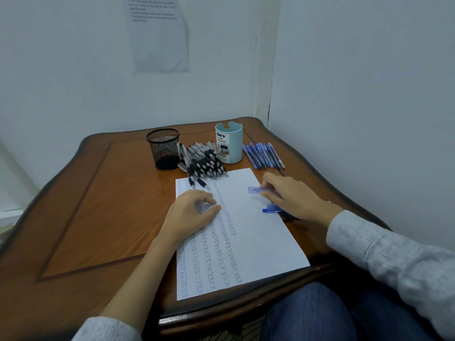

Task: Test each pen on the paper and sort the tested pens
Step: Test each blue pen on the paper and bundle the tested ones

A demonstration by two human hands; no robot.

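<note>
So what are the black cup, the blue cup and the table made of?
Black cup: probably metal wire mesh, matte black; you can see through its grid.
Blue cup: likely plastic, smooth and pale, with a paper label stuck on.
Table: looks like wood with a glossy varnish; grain lines and shine show.

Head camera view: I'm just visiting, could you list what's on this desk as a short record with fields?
Paper: on the wooden table, columns of pen marks on its left part
Left hand: rests on the paper, holding nothing
Right hand: holds a blue pen; pale blue cap at its fingertips
Black pens: piled between mesh cup and blue cup
Blue pens: row right of the blue cup
</note>
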